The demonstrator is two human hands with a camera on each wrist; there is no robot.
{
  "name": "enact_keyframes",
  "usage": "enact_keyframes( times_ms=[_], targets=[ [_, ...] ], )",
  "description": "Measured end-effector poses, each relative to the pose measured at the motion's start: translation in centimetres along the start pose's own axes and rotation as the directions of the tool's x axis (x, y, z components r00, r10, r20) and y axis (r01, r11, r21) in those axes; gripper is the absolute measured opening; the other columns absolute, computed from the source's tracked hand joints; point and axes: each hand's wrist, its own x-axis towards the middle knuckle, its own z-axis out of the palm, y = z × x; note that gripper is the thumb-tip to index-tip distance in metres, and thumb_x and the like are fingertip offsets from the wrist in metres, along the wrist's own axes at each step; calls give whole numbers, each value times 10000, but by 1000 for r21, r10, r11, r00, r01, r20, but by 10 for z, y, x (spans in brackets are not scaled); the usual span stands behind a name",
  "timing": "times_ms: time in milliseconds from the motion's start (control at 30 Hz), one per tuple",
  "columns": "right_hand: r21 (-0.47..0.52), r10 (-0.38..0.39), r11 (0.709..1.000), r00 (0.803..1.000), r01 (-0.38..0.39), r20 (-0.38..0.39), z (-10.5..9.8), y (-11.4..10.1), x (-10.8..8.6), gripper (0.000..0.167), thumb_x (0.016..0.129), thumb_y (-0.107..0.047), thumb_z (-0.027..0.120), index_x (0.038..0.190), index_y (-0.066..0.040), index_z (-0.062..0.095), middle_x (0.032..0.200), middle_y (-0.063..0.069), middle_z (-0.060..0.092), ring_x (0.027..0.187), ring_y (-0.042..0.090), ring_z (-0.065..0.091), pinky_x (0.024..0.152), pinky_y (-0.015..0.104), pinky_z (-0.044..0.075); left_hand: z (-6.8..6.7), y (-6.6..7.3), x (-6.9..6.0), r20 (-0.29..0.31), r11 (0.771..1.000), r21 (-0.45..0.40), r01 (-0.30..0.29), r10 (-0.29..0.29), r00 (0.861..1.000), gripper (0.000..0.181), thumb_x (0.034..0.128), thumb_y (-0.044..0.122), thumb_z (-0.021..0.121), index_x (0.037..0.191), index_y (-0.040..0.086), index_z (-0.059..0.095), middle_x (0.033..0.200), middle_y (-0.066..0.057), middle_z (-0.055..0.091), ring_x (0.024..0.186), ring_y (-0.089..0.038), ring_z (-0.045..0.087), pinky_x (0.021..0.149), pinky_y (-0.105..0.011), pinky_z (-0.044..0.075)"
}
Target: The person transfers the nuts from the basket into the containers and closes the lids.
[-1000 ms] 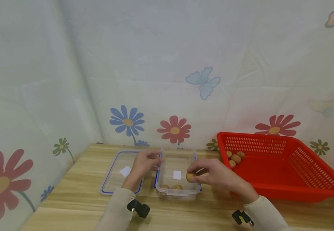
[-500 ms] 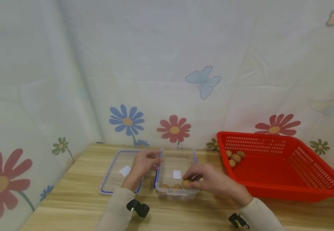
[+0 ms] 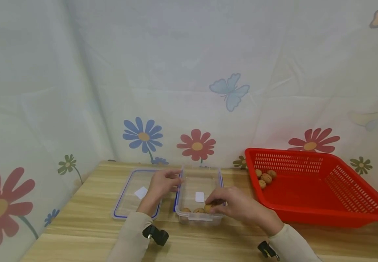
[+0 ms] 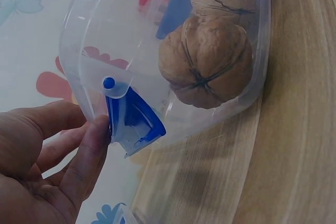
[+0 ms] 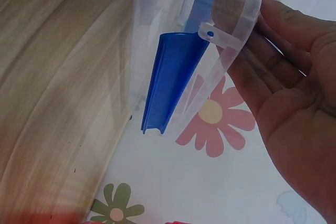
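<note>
A clear plastic food box with blue side clips stands uncovered on the wooden table. My left hand pinches its left rim between thumb and fingers, as the left wrist view shows beside a hanging blue clip. Over the right rim reaches my right hand, holding a walnut low inside the front right corner. Two more walnuts lie in a row along the front wall, to the left of it. In the right wrist view the fingers partly disappear behind the box wall.
A red plastic basket stands to the right, with several walnuts in its left back corner. Left of the box lies its clear lid with a blue seal and a white label. A flowered curtain hangs behind the table.
My right hand has moved left and down, carrying the walnut from above the box's right side into the front right corner. The left hand stays on the rim.
</note>
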Motion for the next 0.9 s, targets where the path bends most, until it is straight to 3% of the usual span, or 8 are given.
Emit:
enact_keyframes(
  times_ms=[467, 900],
  targets=[
    [-73, -25, 997, 1000, 26, 19, 5, 3, 5, 227, 950, -149, 811, 1176, -130, 802, 1119, -73, 761, 1007, 79, 669, 990, 334, 599, 0, 1, 0, 5, 1000, -21, 6, -6, 1000, 331, 959, 19, 767, 1285, -28, 734, 1056, -167, 748, 897, -273, 765, 759, -374, 676],
    [-14, 22, 1000, 999, -22, 47, 4, 2, 5, 232, 962, -126, 795, 1192, -97, 796, 1127, 8, 775, 972, 75, 658, 968, 340, 614, 0, 1, 0, 5, 1000, -8, 1, -1, 1000, 336, 955, 32, 778, 1285, -17, 739, 1066, -171, 755, 896, -278, 770, 754, -365, 676]
  ],
)
